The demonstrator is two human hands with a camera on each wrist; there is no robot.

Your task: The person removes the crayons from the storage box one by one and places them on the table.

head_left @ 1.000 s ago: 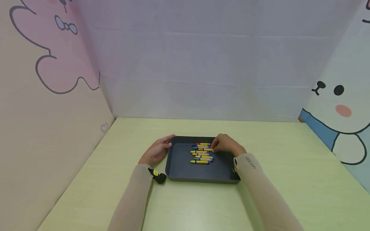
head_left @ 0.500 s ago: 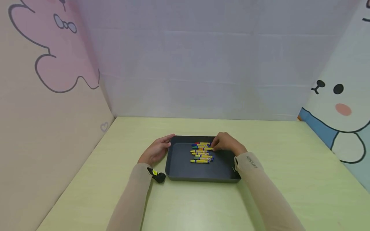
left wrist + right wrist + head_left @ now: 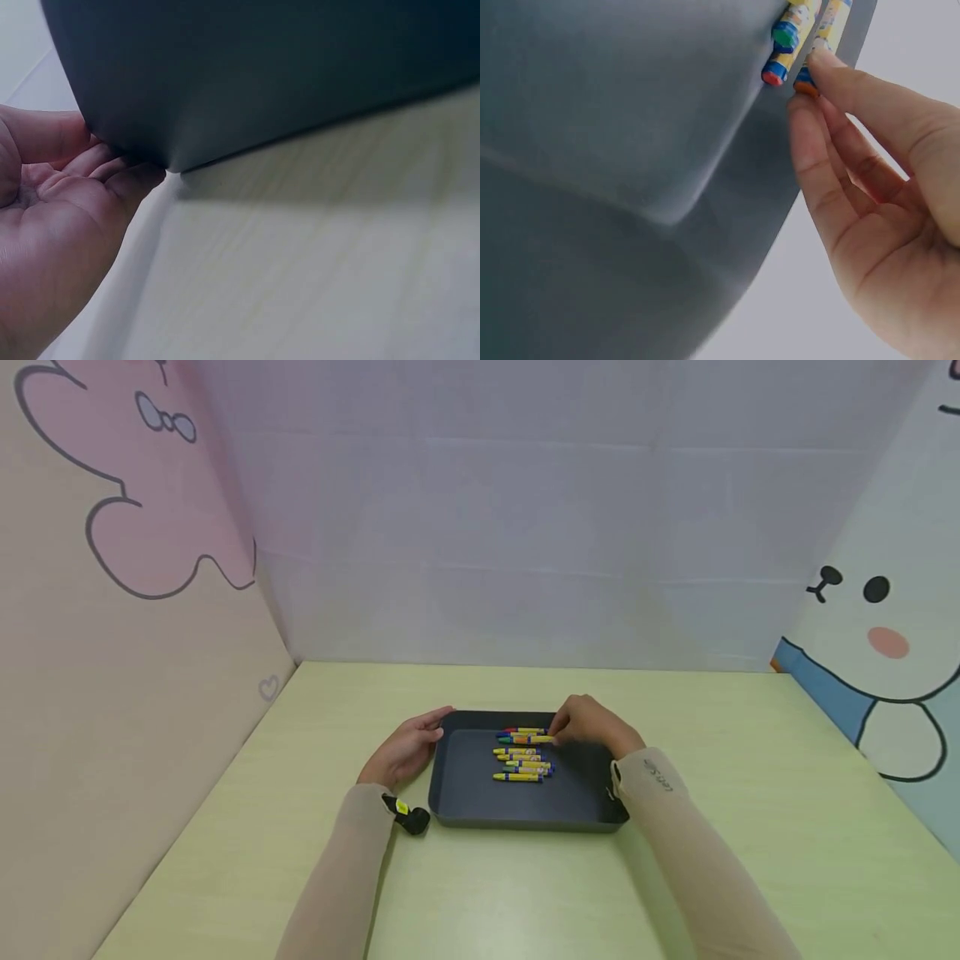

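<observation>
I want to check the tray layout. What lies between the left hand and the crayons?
In the head view, only bare tray floor and its left wall lie between the left hand and the crayons.

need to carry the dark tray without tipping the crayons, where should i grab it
Take the dark tray by its two short side walls, one hand from each side. The left hand already rests on the left wall; the right hand is at the crayons. They lie loose across the floor, so probably keep it level.

Matt dark plastic tray (image 3: 457,793), paper-wrapped crayons (image 3: 523,752), smooth pale wood-grain table (image 3: 750,793)
</observation>
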